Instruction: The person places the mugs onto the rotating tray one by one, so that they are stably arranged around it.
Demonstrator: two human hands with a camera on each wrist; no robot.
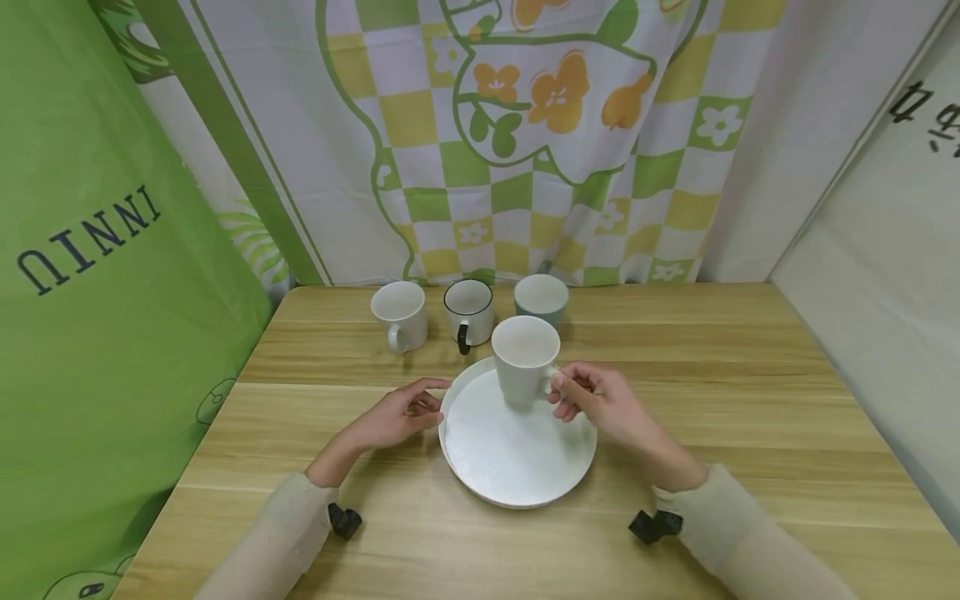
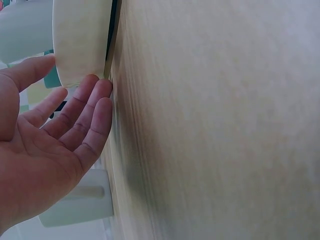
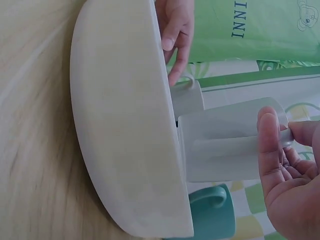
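My right hand [image 1: 606,402] pinches the handle of a tall white mug [image 1: 521,373] between thumb and fingers. Upright, the mug overlaps the back part of a round white tray [image 1: 512,463] with a raised rim. In the right wrist view the mug's base sits near the tray's rim line, and its lower end is partly hidden behind the tray wall. Loosely spread, the fingers of my left hand [image 1: 399,417] reach the tray's left side. The left wrist view shows the thumb at the tray's upper edge and fingertips [image 2: 102,107] by its lower wall.
Behind the tray stand a white mug [image 1: 401,318], a white mug with black rim and handle [image 1: 470,315], and a teal cup [image 1: 551,312] with a pale inside. They stand on the wooden table [image 1: 337,358]. A patterned curtain [image 1: 525,192] hangs along the back.
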